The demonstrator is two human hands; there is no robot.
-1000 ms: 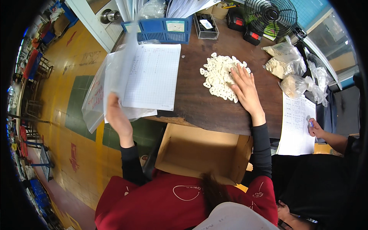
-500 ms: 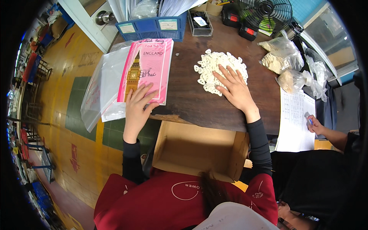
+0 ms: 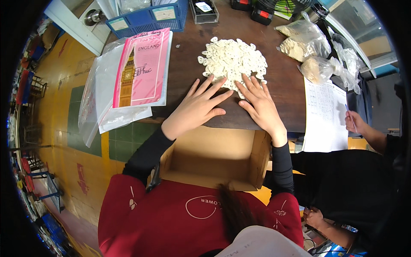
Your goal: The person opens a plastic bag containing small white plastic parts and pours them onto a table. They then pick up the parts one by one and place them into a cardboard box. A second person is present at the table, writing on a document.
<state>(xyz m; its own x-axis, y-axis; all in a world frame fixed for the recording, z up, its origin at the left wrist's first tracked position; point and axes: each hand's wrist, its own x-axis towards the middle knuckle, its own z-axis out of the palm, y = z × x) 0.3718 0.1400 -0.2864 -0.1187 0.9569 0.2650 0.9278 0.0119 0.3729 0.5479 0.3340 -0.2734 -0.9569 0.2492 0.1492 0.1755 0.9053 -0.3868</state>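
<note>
A heap of small flat cream-white pieces with holes [image 3: 235, 58] lies on the dark wooden table [image 3: 184, 64]. My left hand [image 3: 199, 105] is open at the heap's near left edge, fingers spread, fingertips by the nearest pieces. Beside it my right hand [image 3: 260, 103] lies open, its fingertips on the heap's near edge. Nothing is gripped in either hand. Below the table edge, between my forearms, sits an open cardboard box [image 3: 209, 160]; no pieces show in the part of it I can see.
A pink booklet [image 3: 143, 73] lies on clear plastic bags at the left. Behind it stands a blue file basket [image 3: 147, 19]. Knotted bags of beige pieces [image 3: 306, 45] are at the right, near written sheets [image 3: 323, 115] where another person's hand [image 3: 355, 122] holds a pen.
My left hand has left the pink booklet and moved right to the heap. The right hand has drawn back from the heap's top to its near edge. The view has shifted.
</note>
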